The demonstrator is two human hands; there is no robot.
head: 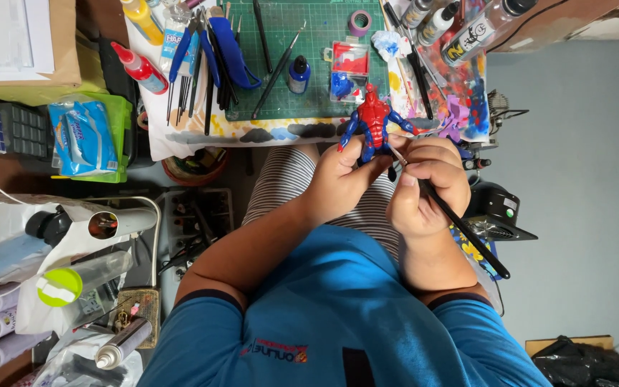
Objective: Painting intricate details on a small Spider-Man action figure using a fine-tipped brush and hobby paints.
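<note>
Left hand (338, 179) gripped a red-and-blue action figure (372, 123) by its legs, upright above the lap, just short of the table edge (252, 137). Right hand (428, 183) was closed around a thin black paintbrush (460, 223), its tip touching the figure's hip. Risk, judged: a slip of the brush could smear paint across the adjoining colour, the figure being held in the air with no rest. Green cutting mat (317, 43) was crowded with tools and a blue paint bottle (298, 74); open room lay to the right, over bare floor (574, 179).
</note>
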